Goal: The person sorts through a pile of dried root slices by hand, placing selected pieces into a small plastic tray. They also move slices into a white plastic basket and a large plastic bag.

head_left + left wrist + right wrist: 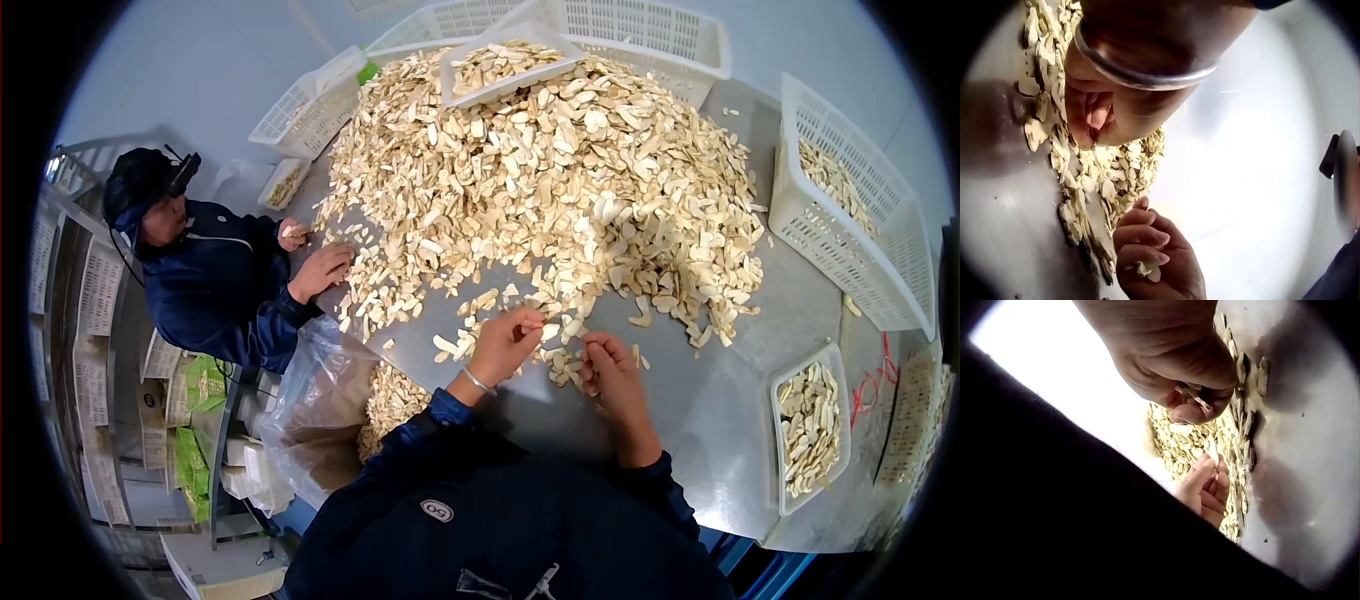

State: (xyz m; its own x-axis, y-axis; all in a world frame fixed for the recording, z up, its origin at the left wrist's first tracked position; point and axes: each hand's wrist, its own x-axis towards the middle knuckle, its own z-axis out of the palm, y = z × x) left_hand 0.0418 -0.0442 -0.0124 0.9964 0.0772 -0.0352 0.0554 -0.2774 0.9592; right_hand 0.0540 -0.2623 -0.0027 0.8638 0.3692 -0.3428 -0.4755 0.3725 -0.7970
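A big heap of pale dried slices (520,160) covers the metal table (690,420). At the heap's near edge my left hand (505,348), with a bangle (477,382) on its wrist, pinches a pale slice (1214,453) between thumb and fingertips. My right hand (615,385) is just right of it, over the near side of the table. Its fingers curl over a few small slices (1148,270), which show between fingers and palm in the left wrist view. Several loose slices (565,368) lie between and below the two hands.
A white tray of slices (777,440) stands at the right, below a large white basket (850,240). Another tray (515,70) sits on the heap. At the left, another person (215,260) handles slices. A plastic-lined bag (320,400) of slices is at the near left.
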